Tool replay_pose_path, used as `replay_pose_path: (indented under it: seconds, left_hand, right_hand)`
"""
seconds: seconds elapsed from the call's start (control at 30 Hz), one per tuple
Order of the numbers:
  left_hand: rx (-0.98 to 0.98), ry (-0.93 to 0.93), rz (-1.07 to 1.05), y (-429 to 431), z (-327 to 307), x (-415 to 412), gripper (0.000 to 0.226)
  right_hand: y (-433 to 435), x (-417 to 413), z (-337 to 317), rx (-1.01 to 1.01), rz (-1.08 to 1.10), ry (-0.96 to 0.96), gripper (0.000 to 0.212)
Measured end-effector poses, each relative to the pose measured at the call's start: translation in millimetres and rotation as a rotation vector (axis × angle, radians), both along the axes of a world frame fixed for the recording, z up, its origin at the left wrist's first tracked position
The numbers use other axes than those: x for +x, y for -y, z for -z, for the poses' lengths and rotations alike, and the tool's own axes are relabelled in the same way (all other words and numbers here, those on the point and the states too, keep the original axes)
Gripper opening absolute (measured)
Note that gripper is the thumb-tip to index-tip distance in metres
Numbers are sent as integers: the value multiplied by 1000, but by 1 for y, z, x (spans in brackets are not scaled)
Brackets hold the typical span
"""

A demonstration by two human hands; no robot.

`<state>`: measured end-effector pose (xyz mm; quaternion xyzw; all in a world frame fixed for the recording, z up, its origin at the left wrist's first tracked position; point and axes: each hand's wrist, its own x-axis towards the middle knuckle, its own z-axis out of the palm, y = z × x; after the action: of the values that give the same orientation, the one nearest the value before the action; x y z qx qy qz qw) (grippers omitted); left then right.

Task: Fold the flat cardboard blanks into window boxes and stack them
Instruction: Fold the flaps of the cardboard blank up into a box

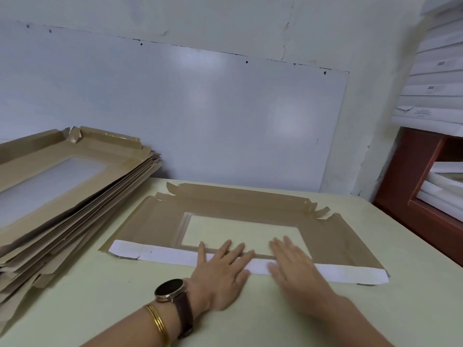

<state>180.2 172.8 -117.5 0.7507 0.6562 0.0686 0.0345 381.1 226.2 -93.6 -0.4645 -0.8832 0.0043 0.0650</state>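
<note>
One brown cardboard blank (250, 204) with a clear rectangular window lies flat on the pale table (100, 296). Its near flap (155, 252) is folded over, showing a white underside as a long strip. My left hand (220, 269), with a watch and bangles at the wrist, presses flat on that strip with straight fingers. Just to its right, my right hand (295, 269) presses the same strip, fingers straight and reaching onto the window's edge. A thick pile of flat blanks (62, 196) rests at the table's left.
A white board (200, 116) leans against the wall behind the table. At the right stands a red-brown wooden shelf (411, 191) with white flat stock in it and more white stock stacked above.
</note>
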Motion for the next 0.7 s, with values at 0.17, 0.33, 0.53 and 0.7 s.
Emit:
replay_pose_path:
  seconds: [0.17,0.33,0.53,0.7]
  left_hand:
    - [-39,-76,-55,-9,-3,-2,60]
    - [-54,-120,-82,-15,-4,-14,61]
    - [-102,-28,-125,-18,-6,-18,57]
    - [-94,55,-205,-12,-6,-36,61]
  right_hand:
    - [12,-65,4,-125,-148,-77,63]
    - [8,-80,4,-279,-138,-85,63]
    - [2,-65,6,-274,-127,-20,64]
    - [-9,-35,8,-265,-96,-1,68]
